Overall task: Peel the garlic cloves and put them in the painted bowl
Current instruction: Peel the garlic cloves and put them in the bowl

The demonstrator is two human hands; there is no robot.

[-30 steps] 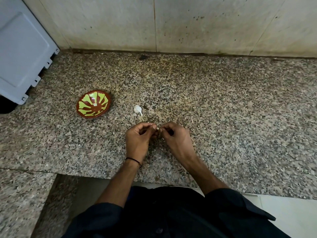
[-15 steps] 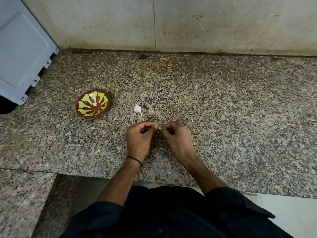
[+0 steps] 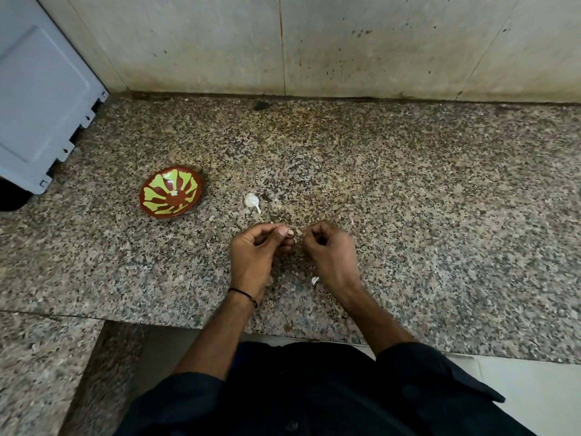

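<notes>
Both hands are working close together over the granite counter [image 3: 408,215], near-centre. Left hand [image 3: 256,256] and right hand [image 3: 330,253] are meeting fingertip to fingertip at their far edges. The garlic clove [image 3: 294,232] is sitting right in that gap, pinched from both sides. Left fingers [image 3: 268,227] are curling in w/ the thumb pressing its tip onto the clove's left end. Right fingers [image 3: 314,229] are curling too, thumb and forefinger nipping the right end. The clove's tiny and mostly hidden, so I'm only guessing, but its long axis seems to be running left-right, tip to tip. That'd mean the skin is prob being pulled off sideways, each hand tugging away from the other.

Now the bit that matters for what's coming: the painted bowl [image 3: 154,196] is lying to the left and a little farther off than the hands, well apart from them. Left hand is the nearer one by a clear margin, so once the clove is bare I'm expecting a leftward carry from that side. The right hand would be crossing over. One small pale piece [image 3: 174,193] is showing in the bowl's middle, poss a peeled clove.

Between bowl and hands, a loose clove [image 3: 252,202] w/ skin on is lying on the counter, just beyond the left fingertips. A white skin scrap [image 3: 315,280] is lying by the right wrist, near side. Peeling is looking mid-way, not done
</notes>
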